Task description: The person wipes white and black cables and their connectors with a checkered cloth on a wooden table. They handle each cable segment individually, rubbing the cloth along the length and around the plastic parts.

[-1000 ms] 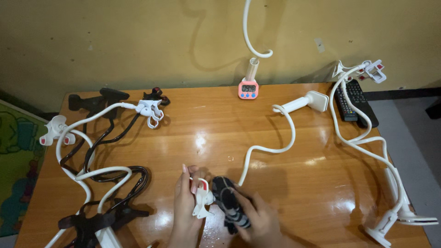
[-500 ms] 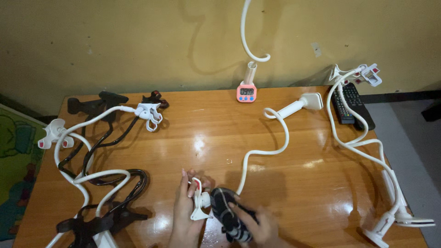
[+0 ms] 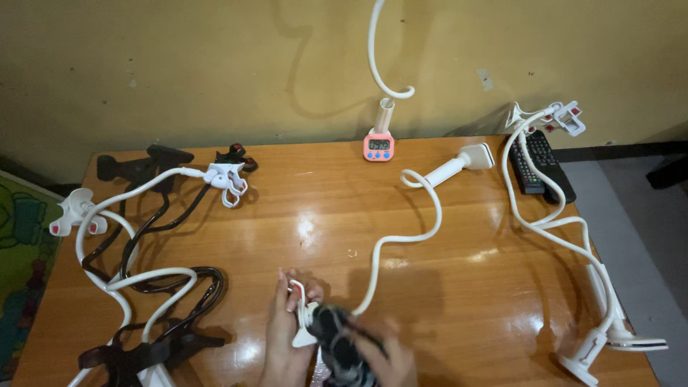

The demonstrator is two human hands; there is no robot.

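We're at the near edge of the table (image 3: 444, 287), both hands working close together at its middle. Our left hand (image 3: 281, 337) stands edge-on w/ fingers (image 3: 283, 294) mostly straight, thumb and forefinger pinched on the white phone clamp (image 3: 301, 322), which has red pads at the tip. Our right hand (image 3: 383, 355) is curled, fingers wrapped over a dark striped cloth (image 3: 337, 347) pressed against the clamp; cloth sits between the two hands, touching both. How tight the right grip is we can't tell, partly cut off by the frame bottom.

The clamp is the end of a white bendy holder arm (image 3: 416, 229) that snakes from our hands up across the table centre to its chunky white base end (image 3: 469, 158) near the far edge, right of centre.

Far edge, middle: small pink timer (image 3: 378, 147), w/ another white holder (image 3: 380, 64) standing just behind it and curling up the wall. Far right corner: black remote (image 3: 534, 161) lying flat, w/ a third white holder (image 3: 566, 229) looping over it and running down the right edge to a clip (image 3: 609, 344) at the near right corner. Left side: a tangle of white holders (image 3: 136, 229) and black holders (image 3: 179, 287), heads spread from the far left corner to the near left corner.
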